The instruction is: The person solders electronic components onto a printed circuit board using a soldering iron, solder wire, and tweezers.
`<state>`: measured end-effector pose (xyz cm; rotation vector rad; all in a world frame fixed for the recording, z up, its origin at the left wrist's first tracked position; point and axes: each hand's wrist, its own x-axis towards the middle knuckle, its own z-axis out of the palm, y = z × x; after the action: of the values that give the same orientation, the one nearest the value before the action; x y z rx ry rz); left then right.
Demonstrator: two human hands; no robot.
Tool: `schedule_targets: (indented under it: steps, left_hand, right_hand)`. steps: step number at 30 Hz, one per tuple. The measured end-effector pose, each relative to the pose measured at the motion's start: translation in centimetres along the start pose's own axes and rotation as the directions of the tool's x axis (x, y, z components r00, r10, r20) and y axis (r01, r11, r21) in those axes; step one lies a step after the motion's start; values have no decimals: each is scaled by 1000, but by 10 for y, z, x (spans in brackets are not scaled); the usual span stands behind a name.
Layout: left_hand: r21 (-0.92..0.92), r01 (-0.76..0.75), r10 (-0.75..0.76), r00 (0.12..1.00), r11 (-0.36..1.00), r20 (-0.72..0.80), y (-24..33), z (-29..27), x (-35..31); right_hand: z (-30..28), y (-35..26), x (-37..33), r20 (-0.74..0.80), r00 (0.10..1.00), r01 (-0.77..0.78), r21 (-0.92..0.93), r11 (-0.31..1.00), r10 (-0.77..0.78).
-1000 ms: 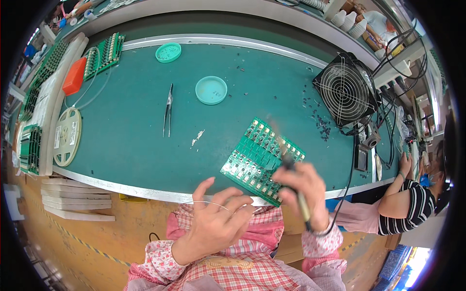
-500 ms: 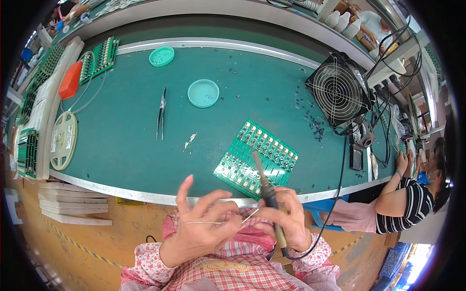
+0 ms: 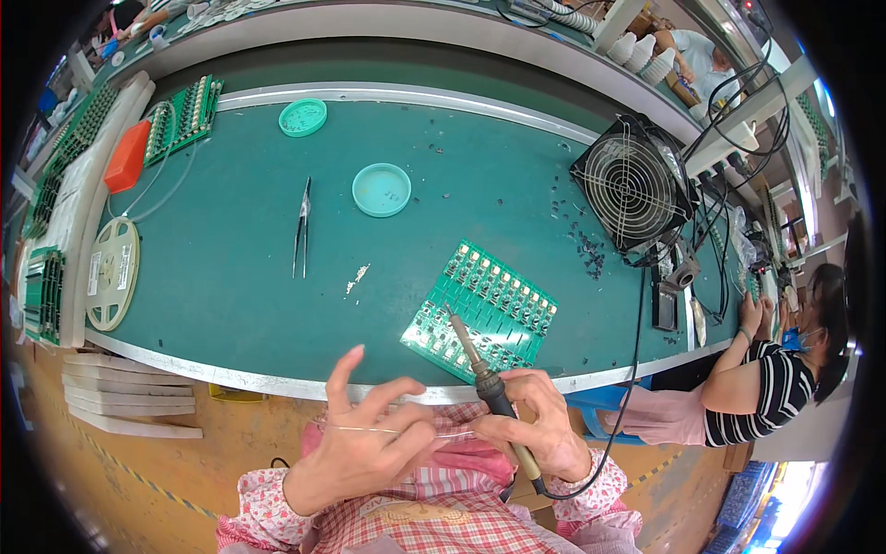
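My right hand (image 3: 544, 429) grips a soldering iron (image 3: 495, 392) by its dark and tan handle. Its metal tip points away from me, over the near left part of a green circuit board (image 3: 506, 309) in the picture; I cannot tell whether it touches. Thin silvery solder wire (image 3: 365, 428) runs across the fingers of my left hand (image 3: 360, 452), whose index finger sticks up while the others curl around the wire. The wire's other end reaches toward my right fingertips, and contact there is unclear. Both hands are at the table's front edge. Rows of pale connectors line the board.
Tweezers (image 3: 303, 231), two round green dishes (image 3: 381, 191) (image 3: 303, 118) and a small pile of pale bits (image 3: 357, 279) lie on the green table. A black fan (image 3: 629, 180) stands right, near scattered dark parts (image 3: 589, 254). A reel (image 3: 113, 274) is left. A co-worker (image 3: 771, 379) sits at right.
The soldering iron's tip has shifted left over the board. The wire stretch between my hands has gone from steeply slanted to nearly level. The whole view has shifted slightly.
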<state>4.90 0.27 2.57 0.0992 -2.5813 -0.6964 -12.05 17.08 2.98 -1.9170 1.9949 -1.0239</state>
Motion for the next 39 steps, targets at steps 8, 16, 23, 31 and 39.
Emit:
schedule_targets:
  steps: [8, 16, 23, 31, 39]
  left_hand:
    - [-21, 278, -276, 940, 960, -202, -21, 0, 0]
    - [-60, 250, -257, 935, 967, -245, -27, 17, 4]
    - [-13, 251, -245, 934, 968, -259, -28, 25, 5]
    - [13, 257, -243, 930, 966, -276, -30, 27, 6]
    - [39, 258, -237, 928, 965, -289, -31, 31, 6]
  right_hand:
    - [24, 10, 2, -259, 950, -250, -299, 921, 174]
    - [13, 4, 5, -352, 934, -158, -236, 959, 67]
    - [11, -6, 17, -407, 913, 20, -3, 1000, -20]
    - [17, -10, 30, -268, 962, 50, 14, 999, -44]
    - [23, -11, 32, -260, 965, 21, 28, 999, -13]
